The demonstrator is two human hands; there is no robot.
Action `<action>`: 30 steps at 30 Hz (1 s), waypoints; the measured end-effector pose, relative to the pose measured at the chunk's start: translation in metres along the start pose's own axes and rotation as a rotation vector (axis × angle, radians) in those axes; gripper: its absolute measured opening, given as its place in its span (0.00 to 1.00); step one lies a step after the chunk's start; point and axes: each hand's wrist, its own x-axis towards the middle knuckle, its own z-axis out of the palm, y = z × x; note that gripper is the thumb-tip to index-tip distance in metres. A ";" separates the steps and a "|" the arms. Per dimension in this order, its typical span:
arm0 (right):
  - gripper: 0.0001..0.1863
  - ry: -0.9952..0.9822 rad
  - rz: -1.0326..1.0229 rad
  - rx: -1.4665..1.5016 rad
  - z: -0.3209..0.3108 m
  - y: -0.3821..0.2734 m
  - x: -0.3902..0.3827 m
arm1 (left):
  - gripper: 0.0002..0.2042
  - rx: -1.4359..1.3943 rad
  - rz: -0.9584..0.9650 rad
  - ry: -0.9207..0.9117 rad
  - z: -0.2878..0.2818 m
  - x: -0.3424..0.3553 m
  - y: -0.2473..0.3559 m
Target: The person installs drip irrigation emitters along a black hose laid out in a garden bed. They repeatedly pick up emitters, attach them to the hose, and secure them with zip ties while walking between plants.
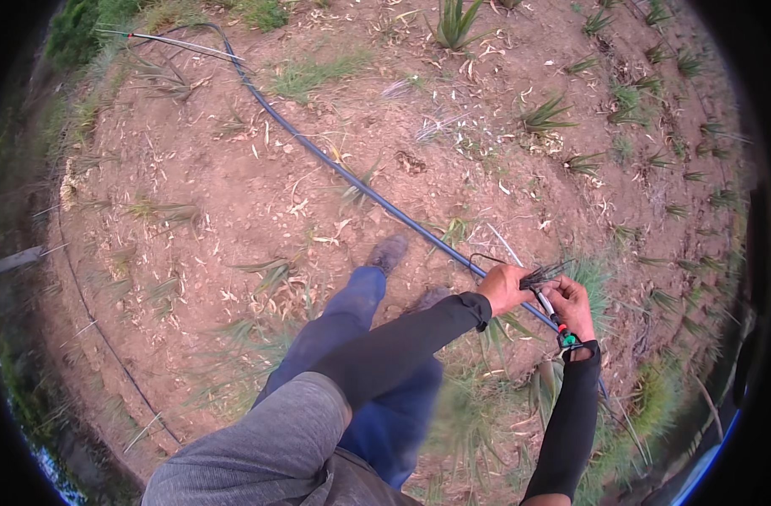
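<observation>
My left hand (505, 288) is closed around a tangled bundle of thin dark strands (547, 273), beside a thick dark-blue hose (360, 185). Right against it, my right hand (573, 305) has its fingers pinched together where the bundle meets a slim black-and-white rod. That rod belongs to a small sprinkler (564, 336) with red and green parts, lying along the right palm and wrist. What exactly the right fingertips grip is partly hidden. A thin black tube (486, 256) loops out just left of my left hand, over the hose.
The hose runs diagonally across reddish soil to the upper left, where a pale stake with a red tip (183, 42) lies. Spiky plants (547, 115) grow in rows at right. A thin dark line (86, 308) curves along the left. My shoe (389, 253) stands near the hose.
</observation>
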 end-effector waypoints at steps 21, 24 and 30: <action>0.16 0.042 -0.313 0.181 0.218 -0.032 -0.215 | 0.16 -0.955 -0.403 0.089 -0.150 -0.296 0.068; 0.18 -0.014 -0.271 0.126 0.307 -0.100 -0.270 | 0.10 -0.860 -0.355 0.137 -0.168 -0.382 0.080; 0.11 -0.168 -0.406 -0.152 0.397 -0.165 -0.303 | 0.08 -0.814 -0.257 0.252 -0.220 -0.480 0.134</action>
